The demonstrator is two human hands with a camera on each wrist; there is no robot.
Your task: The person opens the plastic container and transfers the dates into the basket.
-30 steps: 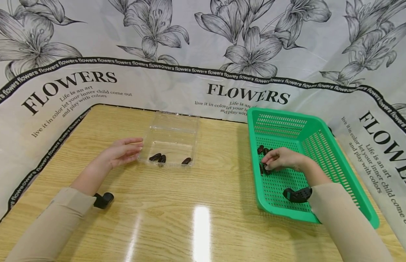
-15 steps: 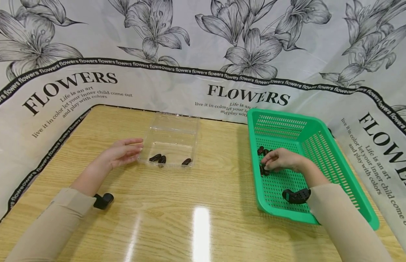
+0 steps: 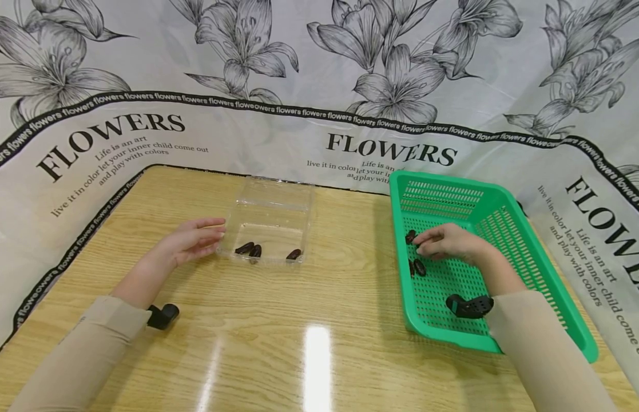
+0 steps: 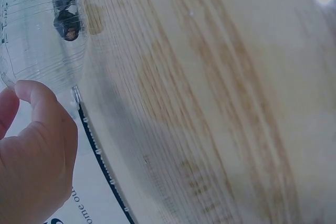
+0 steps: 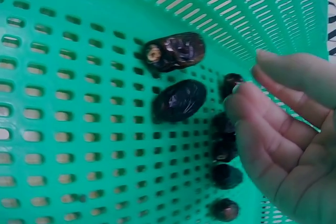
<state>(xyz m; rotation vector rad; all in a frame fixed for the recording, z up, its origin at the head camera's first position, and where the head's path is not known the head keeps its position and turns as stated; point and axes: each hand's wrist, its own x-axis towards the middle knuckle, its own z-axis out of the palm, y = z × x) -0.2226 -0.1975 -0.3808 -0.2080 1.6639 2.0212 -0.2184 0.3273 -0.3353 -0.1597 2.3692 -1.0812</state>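
Observation:
In the head view my left hand (image 3: 198, 240) rests its fairly straight fingers against the left side of a clear plastic box (image 3: 273, 232). Three dark dates (image 3: 255, 251) lie along the box's front edge. My right hand (image 3: 448, 243) is inside a green basket (image 3: 409, 309), over the dates by its left wall. In the right wrist view two dates (image 5: 180, 100) lie apart on the basket floor. Several more dates (image 5: 227, 176) form a row beside the fingertips (image 5: 244, 100), which partly cover some. Thumb and fingers are spread, with no date seen between them.
The wooden table (image 3: 278, 320) carries the box left of centre and the basket on the right. A white flower-print cloth (image 3: 278, 131) hangs behind and along both sides. Black wrist mounts (image 3: 468, 307) stick out below the hands.
My right hand has moved from the nearer dates slightly up and away along the basket's left side, uncovering those nearer dates. The left hand and the box have stayed put.

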